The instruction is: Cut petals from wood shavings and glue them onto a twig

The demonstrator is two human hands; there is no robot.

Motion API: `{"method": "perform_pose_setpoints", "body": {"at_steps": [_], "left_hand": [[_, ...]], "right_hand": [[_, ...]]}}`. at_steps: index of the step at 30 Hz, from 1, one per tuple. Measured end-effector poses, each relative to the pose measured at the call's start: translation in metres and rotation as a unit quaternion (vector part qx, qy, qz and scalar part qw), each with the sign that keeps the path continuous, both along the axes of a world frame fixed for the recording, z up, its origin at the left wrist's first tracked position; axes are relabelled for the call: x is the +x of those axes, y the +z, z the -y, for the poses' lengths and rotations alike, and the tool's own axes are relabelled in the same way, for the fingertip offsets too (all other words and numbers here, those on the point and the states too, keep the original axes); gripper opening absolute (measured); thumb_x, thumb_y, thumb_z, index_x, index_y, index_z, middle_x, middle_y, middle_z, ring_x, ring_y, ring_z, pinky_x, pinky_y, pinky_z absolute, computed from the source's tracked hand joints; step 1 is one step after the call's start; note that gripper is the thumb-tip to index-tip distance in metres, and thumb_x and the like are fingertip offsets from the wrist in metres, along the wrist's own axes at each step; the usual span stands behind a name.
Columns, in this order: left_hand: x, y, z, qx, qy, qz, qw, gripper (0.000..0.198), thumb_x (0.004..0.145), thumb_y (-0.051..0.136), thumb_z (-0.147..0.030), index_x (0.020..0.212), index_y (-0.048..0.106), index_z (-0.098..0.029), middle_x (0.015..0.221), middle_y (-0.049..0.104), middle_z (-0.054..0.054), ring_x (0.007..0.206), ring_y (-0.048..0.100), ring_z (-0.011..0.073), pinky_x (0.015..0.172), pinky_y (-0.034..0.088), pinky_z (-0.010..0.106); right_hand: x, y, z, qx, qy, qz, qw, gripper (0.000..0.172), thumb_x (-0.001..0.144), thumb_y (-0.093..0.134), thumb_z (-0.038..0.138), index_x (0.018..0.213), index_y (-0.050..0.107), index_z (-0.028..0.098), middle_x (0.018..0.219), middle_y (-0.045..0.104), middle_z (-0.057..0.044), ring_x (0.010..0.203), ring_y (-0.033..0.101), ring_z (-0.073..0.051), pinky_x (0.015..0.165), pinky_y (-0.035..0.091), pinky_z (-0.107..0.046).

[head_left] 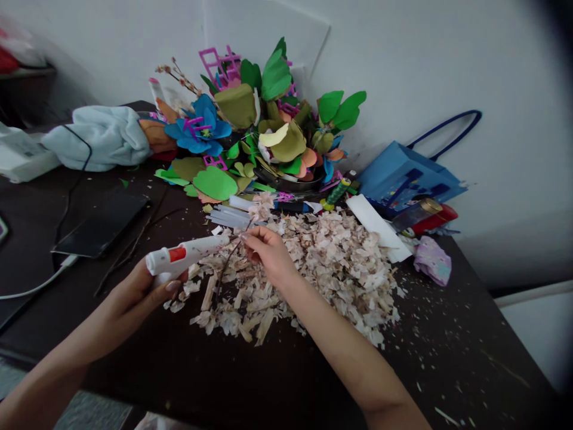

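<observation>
We close our left grip point(134, 295) around a white plastic hot glue gun point(188, 251) with a red patch near its rear, while our right grip point(268, 254) narrows to a fingertip pinch on a thin brown twig point(228, 266). The gun looks like a light, stiff tool, best held by its body, as here; the twig looks dry and brittle, so a gentle hold near its upper end seems wise. The gun's long axis slants up and away from the left grip toward the right grip. The twig runs down from the right grip toward the left, above a loose heap of pale wood shavings point(340, 275) that spreads beneath and beyond the right grip. Just past the gun lies a bundle of clear glue sticks point(228, 216). Farther beyond both grips rises a mass of colourful cut-paper flowers point(273, 122). Beyond the right grip sits a blue paper bag point(407, 173); left of the left grip, a black smartphone point(101, 224) rests on the dark tabletop point(447, 346).
</observation>
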State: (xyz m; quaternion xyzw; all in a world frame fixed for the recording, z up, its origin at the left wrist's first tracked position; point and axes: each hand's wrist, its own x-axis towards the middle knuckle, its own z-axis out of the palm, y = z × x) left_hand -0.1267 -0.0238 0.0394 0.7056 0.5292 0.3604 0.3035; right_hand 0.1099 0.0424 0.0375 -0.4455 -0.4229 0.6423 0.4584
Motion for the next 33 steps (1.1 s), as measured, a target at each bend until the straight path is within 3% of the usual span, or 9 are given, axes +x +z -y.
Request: {"method": "perform_pose_setpoints", "body": {"at_steps": [10,20,27,33], "left_hand": [[-0.0003,0.0023,0.0031,0.02,-0.023,-0.012,0.999,0.03,0.083,0.056,-0.039,0.113,0.059,-0.033,0.098,0.071,0.002,0.086,0.069,0.0243,0.076,0.059,0.03],[-0.0011,0.0009,0.0013,-0.011,-0.001,-0.007,1.0,0.033,0.082,0.057,-0.044,0.111,0.06,-0.03,0.1,0.07,0.006,0.089,0.067,0.0282,0.078,0.058,0.036],[-0.0021,0.0016,0.0067,-0.009,-0.017,-0.028,0.999,0.03,0.085,0.054,-0.04,0.113,0.057,-0.028,0.103,0.069,0.005,0.087,0.065,0.0234,0.076,0.055,0.028],[-0.0007,-0.0004,0.0063,-0.017,-0.019,-0.023,0.999,0.034,0.087,0.054,-0.039,0.118,0.055,-0.027,0.112,0.068,0.006,0.096,0.065,0.0247,0.084,0.054,0.031]], "right_hand": [[0.0005,-0.003,-0.0001,0.006,0.006,-0.003,1.0,0.017,0.074,0.068,0.032,0.068,0.056,0.02,0.05,0.048,0.007,0.042,0.038,-0.008,0.043,0.025,-0.024],[0.0018,0.0,0.0022,0.006,0.007,0.005,1.0,0.017,0.074,0.068,0.033,0.068,0.057,0.021,0.05,0.049,0.007,0.043,0.039,-0.008,0.043,0.026,-0.023],[0.002,-0.0036,0.0008,0.002,0.0,0.001,1.0,0.018,0.072,0.07,0.033,0.069,0.058,0.02,0.051,0.049,0.007,0.044,0.042,-0.008,0.043,0.026,-0.023],[0.0017,-0.0043,0.0014,0.001,-0.003,-0.002,1.0,0.017,0.073,0.069,0.032,0.069,0.058,0.02,0.05,0.049,0.007,0.043,0.042,-0.008,0.043,0.025,-0.023]]}}
